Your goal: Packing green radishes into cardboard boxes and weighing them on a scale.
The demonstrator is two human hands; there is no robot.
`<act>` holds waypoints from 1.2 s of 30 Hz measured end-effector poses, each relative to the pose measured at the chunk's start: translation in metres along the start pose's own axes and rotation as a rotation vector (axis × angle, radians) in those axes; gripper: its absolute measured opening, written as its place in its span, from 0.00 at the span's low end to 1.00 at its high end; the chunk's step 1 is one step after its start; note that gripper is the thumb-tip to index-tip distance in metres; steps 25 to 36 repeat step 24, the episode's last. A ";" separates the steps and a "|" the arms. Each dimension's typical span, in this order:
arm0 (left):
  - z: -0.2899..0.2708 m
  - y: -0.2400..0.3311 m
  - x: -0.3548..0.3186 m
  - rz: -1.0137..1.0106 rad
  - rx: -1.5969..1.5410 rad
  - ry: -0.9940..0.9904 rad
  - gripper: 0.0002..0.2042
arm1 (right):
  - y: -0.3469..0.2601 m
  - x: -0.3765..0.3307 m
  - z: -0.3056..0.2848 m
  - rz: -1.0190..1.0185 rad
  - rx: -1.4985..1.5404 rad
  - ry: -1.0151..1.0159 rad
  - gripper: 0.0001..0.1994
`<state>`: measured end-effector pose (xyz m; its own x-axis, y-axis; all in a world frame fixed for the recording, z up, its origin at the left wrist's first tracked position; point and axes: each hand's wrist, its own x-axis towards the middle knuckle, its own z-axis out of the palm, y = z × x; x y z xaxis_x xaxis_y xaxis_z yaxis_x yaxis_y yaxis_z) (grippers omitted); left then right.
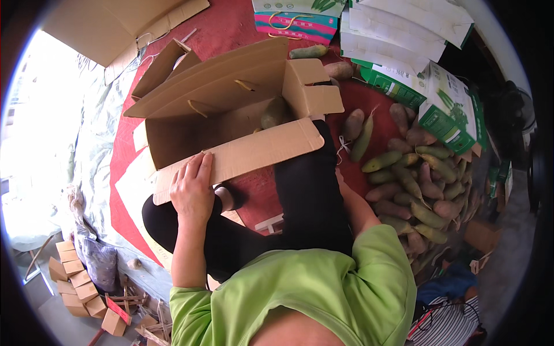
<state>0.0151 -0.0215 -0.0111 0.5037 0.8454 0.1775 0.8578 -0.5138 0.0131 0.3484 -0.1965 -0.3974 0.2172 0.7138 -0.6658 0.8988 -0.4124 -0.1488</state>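
Observation:
A brown cardboard box (pixel 199 124) lies across in front of my legs with its top flaps spread. My left hand (pixel 193 187) rests palm down on the box's near flap (pixel 259 147), fingers stretched toward the fold. Inside, at the right end, sits a stout green root vegetable (pixel 276 112). My right forearm (pixel 359 205) reaches forward beside my thigh; the leg hides most of that hand and its fingers. Closest to it lie a long green radish (pixel 363 138) and a dull reddish root (pixel 353 124) on the red floor covering.
A big pile of green and reddish roots (pixel 427 190) spreads at my right. Green-and-white printed cartons (pixel 450 109) stand beyond it, a pink-and-blue carton (pixel 297 24) at the back. Plastic sheeting (pixel 98 132) covers the left side; small cardboard boxes (pixel 75 277) are stacked lower left.

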 end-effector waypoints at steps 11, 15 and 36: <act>-0.002 0.001 -0.003 0.027 0.013 -0.005 0.17 | 0.057 -0.112 -0.228 0.032 0.663 0.539 0.47; -0.001 0.001 -0.004 0.044 0.018 -0.005 0.17 | -0.002 -0.167 -0.356 -0.184 0.519 0.776 0.44; 0.003 -0.004 -0.009 0.060 0.013 0.015 0.16 | -0.204 -0.168 -0.456 -0.630 -0.092 0.412 0.40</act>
